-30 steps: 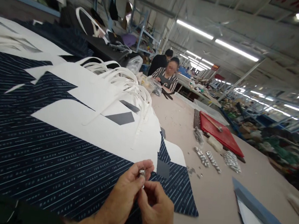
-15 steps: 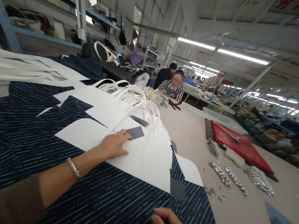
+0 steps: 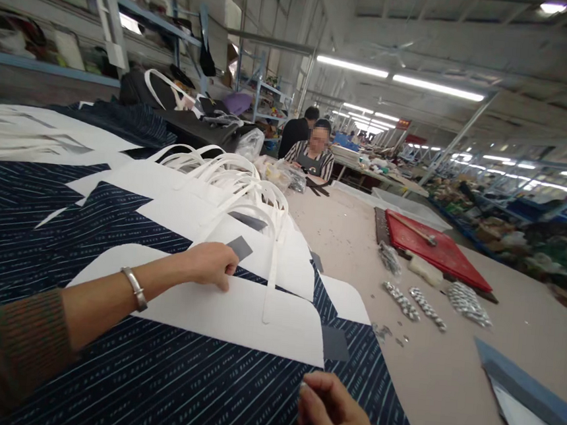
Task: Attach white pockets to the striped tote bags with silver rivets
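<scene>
My left hand (image 3: 209, 265), silver bangle on the wrist, is closed at the upper edge of a white panel (image 3: 254, 319) with rounded corners, its fingertips partly hidden. That panel lies over navy striped fabric (image 3: 190, 376) printed with pale lettering. Just beyond the fingers is a small grey patch (image 3: 239, 248) on another white piece. White strap loops (image 3: 237, 175) stand in a row behind it. Low in the view, my right hand (image 3: 338, 416) hovers over the fabric near the panel's right corner. Thumb and fingers are pinched together, with a tiny pale spot at the tip that I cannot make out.
Right of the fabric, the pinkish table (image 3: 414, 363) carries a red board (image 3: 434, 249) with a hammer (image 3: 414, 227), bagged metal parts (image 3: 467, 302) and a blue-grey folded piece (image 3: 531, 386). A person in stripes (image 3: 313, 155) sits at the far end. Shelves (image 3: 48, 67) line the left.
My left hand's fingers have closed at the panel's edge, and a strip of navy fabric now shows behind that edge. My right hand's fingers have come closer together. The view has turned slightly right.
</scene>
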Demonstrator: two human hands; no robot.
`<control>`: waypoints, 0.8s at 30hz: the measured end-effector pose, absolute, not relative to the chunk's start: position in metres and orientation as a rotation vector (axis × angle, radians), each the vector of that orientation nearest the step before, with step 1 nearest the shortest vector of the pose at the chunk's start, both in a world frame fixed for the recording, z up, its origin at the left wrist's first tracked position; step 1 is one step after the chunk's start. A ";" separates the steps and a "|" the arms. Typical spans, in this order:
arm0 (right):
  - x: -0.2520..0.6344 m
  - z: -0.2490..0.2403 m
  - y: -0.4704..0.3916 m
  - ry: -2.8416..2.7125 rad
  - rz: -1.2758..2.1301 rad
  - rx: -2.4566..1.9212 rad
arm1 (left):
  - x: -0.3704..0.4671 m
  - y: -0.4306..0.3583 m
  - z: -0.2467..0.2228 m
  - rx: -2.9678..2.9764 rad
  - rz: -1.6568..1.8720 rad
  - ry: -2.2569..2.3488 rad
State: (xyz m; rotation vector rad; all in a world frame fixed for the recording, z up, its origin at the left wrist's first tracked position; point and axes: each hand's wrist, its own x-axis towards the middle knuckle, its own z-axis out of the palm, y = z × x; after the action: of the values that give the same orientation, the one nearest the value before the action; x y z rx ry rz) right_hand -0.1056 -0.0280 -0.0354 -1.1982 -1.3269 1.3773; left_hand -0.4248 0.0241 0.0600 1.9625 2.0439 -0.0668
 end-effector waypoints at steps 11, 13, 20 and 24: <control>-0.077 -0.027 -0.056 -1.687 1.335 -1.313 | -0.318 0.026 0.045 1.953 0.084 1.540; -0.073 -0.038 -0.061 -1.675 1.382 -1.356 | -0.306 0.031 0.034 1.932 0.091 1.501; -0.068 -0.046 -0.068 -1.692 1.406 -1.418 | -0.303 0.049 0.019 1.706 -0.176 1.309; -0.079 -0.043 -0.070 -1.872 1.310 -1.310 | -0.305 0.051 0.014 1.542 -0.312 1.214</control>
State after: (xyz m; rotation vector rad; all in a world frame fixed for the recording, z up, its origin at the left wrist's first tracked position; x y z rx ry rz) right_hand -0.0791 -0.0698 -0.0428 -1.3101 -1.8723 1.3100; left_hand -0.3051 0.0505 0.0145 1.5416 1.2136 -0.3122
